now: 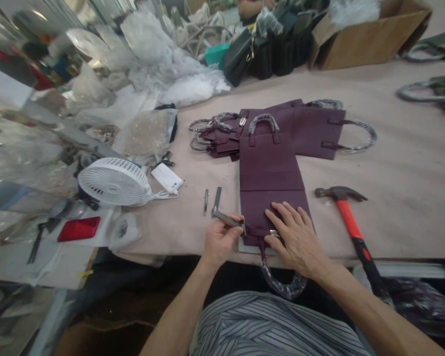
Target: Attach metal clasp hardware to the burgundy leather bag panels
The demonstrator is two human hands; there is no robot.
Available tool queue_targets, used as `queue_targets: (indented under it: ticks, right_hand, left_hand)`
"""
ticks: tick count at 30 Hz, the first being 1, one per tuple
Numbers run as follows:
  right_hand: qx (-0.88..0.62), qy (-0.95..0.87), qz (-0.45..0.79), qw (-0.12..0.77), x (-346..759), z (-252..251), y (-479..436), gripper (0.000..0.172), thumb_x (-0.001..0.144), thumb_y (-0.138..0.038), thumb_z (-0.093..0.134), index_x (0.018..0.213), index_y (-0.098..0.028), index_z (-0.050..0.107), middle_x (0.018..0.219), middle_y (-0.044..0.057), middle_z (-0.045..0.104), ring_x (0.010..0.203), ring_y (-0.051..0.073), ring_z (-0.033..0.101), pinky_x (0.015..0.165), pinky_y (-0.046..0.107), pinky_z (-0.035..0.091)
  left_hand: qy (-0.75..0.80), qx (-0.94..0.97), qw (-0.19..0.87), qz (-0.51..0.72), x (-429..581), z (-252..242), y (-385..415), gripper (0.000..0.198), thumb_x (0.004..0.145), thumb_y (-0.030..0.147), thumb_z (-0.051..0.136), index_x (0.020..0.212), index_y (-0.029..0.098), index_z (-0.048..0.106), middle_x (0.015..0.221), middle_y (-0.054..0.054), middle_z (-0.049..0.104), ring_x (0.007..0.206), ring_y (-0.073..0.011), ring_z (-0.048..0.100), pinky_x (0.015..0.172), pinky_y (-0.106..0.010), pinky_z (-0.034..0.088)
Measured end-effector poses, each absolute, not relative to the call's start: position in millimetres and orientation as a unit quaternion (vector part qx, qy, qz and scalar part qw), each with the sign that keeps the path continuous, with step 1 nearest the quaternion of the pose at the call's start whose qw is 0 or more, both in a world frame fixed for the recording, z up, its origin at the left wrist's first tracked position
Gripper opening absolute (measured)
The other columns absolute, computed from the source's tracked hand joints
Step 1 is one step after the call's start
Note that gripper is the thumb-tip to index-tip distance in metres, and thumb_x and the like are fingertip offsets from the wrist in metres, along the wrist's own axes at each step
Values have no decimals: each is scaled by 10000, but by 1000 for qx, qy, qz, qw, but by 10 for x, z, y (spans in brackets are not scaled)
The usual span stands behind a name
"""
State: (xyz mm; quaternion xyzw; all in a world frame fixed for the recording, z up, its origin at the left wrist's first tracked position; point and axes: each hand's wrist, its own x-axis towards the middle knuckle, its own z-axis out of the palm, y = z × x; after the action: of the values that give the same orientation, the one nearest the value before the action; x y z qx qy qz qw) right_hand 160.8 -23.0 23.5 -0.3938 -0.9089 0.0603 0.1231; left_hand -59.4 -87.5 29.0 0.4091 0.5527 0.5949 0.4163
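A burgundy bag panel (270,168) with handles wrapped in clear plastic lies flat before me, its near handle (284,287) hanging over the table edge. My left hand (220,240) pinches a dark, flat metal bar (228,218) whose end meets the panel's left edge. Resting on the panel with fingers spread is my right hand (296,240), beside a small metal clasp (274,233). A dark flat strip (217,198) shows just beyond my left hand; whether it joins the bar I cannot tell. A thin metal pen-like tool (206,202) lies left of it.
A claw hammer (346,212) with a red and black handle lies at the right. More burgundy bag panels (315,131) are stacked behind. Leftward are a white fan (113,181), a white power bank (167,178) and a red phone (79,229). A cardboard box (371,42) stands at the back.
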Motion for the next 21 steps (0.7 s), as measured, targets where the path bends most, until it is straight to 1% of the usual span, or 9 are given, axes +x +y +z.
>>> queue_targets:
  ticks: [3,9,15,21]
  right_hand:
    - [-400,-907,59,119,1597,232,-233,533,992,-443,473,1445,-170,534,1536,144,448,1446,348,329,1183,567,250]
    - [-405,-905,57,120,1593,234,-238,533,988,-454,481,1442,-181,531,1535,133,452,1444,348,332,1183,567,248]
    - [-403,-905,58,126,1589,242,-239,531,990,-464,482,1437,-181,533,1529,138,456,1441,348,339,1182,564,253]
    - [-407,-903,65,124,1588,231,-242,545,980,-463,509,1447,-181,523,1543,137,440,1444,353,331,1184,570,250]
  left_hand:
    - [522,449,388,613,-577,232,-916,130,843,236,745,935,157,698,1040,-97,754,1005,-216,716,918,-352,577]
    - [501,517,336,608,-537,173,-976,115,891,168,708,1002,182,683,1118,-95,744,1068,-205,711,967,-364,572]
    - [490,562,302,594,-509,190,-1002,128,908,132,677,1024,185,676,1138,-112,733,1065,-204,710,950,-369,587]
    - [495,561,284,600,-496,127,-1028,159,903,118,677,1046,188,668,1138,-112,735,1075,-213,709,955,-389,587]
